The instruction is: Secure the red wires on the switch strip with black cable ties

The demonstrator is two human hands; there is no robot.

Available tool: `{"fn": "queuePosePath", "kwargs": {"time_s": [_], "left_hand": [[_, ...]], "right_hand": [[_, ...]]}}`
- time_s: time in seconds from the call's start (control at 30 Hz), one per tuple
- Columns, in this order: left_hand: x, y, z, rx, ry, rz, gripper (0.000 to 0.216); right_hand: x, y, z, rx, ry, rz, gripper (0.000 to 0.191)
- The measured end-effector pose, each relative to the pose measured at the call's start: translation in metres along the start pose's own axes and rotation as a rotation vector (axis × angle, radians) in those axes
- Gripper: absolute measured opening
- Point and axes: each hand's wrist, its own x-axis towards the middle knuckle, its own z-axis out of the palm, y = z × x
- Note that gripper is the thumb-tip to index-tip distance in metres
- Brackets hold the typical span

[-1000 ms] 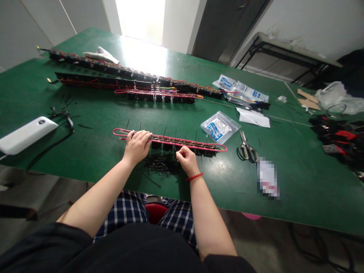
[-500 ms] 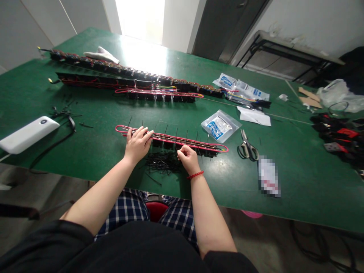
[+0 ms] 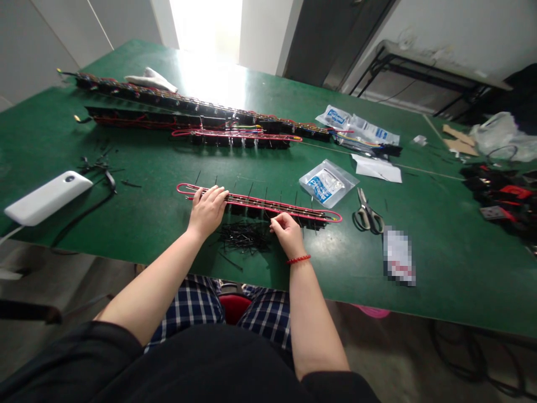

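Head view: your left hand [image 3: 208,210] lies flat on the left part of the long strip of black blocks ringed by a red wire loop [image 3: 268,206], fingers stretched out and slightly apart, pressing rather than gripping.
Right hand [image 3: 287,232]: its fingers are bunched in a pinch at the strip's near edge, about midway along. You cannot tell whether anything sits between them.
Place: the strip lies flat on the green worktop [image 3: 138,224], just beyond a loose heap of thin black ties [image 3: 243,238].
Handling: it looks light, long and likely to sag or twist. Take it by the black blocks at two places well apart, not by the springy red wire.
Containers: a clear plastic pouch [image 3: 327,182] right of the strip, near the grey-handled scissors [image 3: 367,215], holds a blue-printed packet. The clear pouches farther back [image 3: 356,129] seem to hold coloured wires.
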Motion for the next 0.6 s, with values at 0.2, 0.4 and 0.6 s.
{"fn": "queuePosePath", "kwargs": {"time_s": [0.2,0.4,0.6], "left_hand": [[0.000,0.000,0.001,0.000,0.008,0.000,0.037],[0.000,-0.001,0.002,-0.022,0.013,-0.005,0.038],[0.001,-0.001,0.001,-0.024,-0.001,-0.011,0.039]], "right_hand": [[-0.038,-0.008,-0.011,-0.106,0.006,-0.017,0.013],[-0.085,-0.019,0.008,-0.244,-0.059,-0.221,0.004],[-0.108,-0.028,0.033,-0.452,-0.217,-0.363,0.005]]}}
